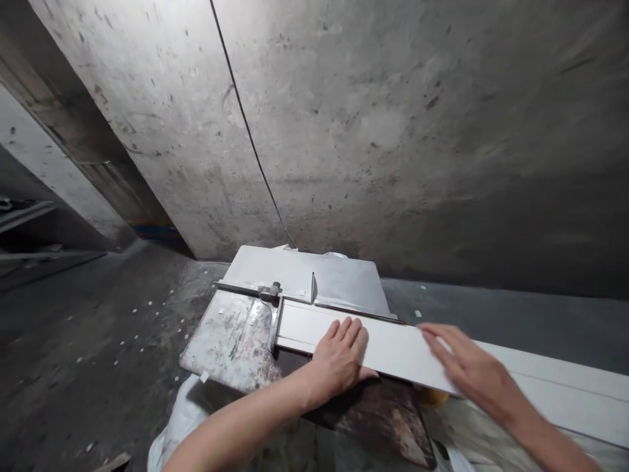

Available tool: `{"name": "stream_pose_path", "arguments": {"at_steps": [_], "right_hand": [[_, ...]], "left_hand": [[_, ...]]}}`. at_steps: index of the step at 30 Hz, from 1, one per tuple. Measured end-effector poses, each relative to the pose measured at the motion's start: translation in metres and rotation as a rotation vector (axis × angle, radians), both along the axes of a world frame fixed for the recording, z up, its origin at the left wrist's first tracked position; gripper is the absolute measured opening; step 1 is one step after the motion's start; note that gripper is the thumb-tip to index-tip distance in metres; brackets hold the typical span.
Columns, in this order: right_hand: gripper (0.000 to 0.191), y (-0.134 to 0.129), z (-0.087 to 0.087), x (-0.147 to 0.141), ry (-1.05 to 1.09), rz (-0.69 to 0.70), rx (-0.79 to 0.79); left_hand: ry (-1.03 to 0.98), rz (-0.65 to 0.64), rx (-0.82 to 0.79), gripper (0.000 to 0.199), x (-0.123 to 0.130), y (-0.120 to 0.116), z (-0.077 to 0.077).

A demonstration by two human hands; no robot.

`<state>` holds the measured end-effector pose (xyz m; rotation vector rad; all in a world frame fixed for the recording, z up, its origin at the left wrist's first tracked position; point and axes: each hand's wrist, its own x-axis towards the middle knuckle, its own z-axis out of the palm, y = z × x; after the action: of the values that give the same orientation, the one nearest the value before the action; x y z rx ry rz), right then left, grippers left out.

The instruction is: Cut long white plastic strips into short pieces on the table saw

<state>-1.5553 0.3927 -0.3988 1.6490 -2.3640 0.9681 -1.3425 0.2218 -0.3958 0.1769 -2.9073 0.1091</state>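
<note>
A long white panel (pixel 393 347) with grooves along it lies across a small table saw (pixel 236 334), running off to the right. Its left end rests against a metal stop (pixel 276 324). The upright saw blade (pixel 313 288) stands just beyond the panel's far edge. On top of the panel, my left hand (pixel 341 354) lies flat, fingers stretched toward the far edge and thumb at the near edge. Farther right, my right hand (pixel 472 367) reaches over the panel, its bent fingers closed at the far edge; it is slightly blurred and its underside is hidden.
Behind the saw rises a bare concrete wall (pixel 393 131) with a dark cable (pixel 246 124) running down it. Small white offcuts dot the grey floor (pixel 98 314). A white plastic bag (pixel 181 413) hangs below the saw's near left corner. Metal shelving (pixel 29 216) stands far left.
</note>
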Motion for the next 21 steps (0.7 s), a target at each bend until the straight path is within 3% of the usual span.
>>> {"name": "stream_pose_path", "arguments": {"at_steps": [1, 2, 5, 9, 12, 16, 21], "right_hand": [[0.042, -0.001, -0.002, -0.024, -0.01, -0.046, 0.035], [0.043, -0.004, -0.004, -0.043, -0.045, -0.051, 0.169], [0.044, -0.014, -0.007, -0.074, -0.238, 0.087, 0.44], [0.05, -0.024, -0.005, -0.08, -0.343, 0.201, 0.468], [0.046, -0.026, -0.005, -0.074, -0.256, 0.182, 0.383], [0.041, -0.015, 0.001, -0.043, -0.096, -0.023, 0.081], [0.046, 0.023, -0.001, 0.004, -0.251, -0.054, 0.067]], "left_hand": [[0.015, 0.07, -0.002, 0.082, 0.008, -0.001, -0.004], [0.024, 0.139, -0.004, 0.087, 0.015, -0.002, -0.007], [0.044, 0.31, 0.002, 0.101, 0.031, -0.008, -0.013], [0.067, 0.44, 0.017, 0.124, 0.038, -0.017, -0.017], [0.078, 0.474, 0.026, 0.132, 0.037, -0.021, -0.02], [0.086, 0.49, 0.037, 0.134, 0.036, -0.022, -0.022], [0.092, 0.508, 0.044, 0.136, 0.037, -0.022, -0.019]]}}
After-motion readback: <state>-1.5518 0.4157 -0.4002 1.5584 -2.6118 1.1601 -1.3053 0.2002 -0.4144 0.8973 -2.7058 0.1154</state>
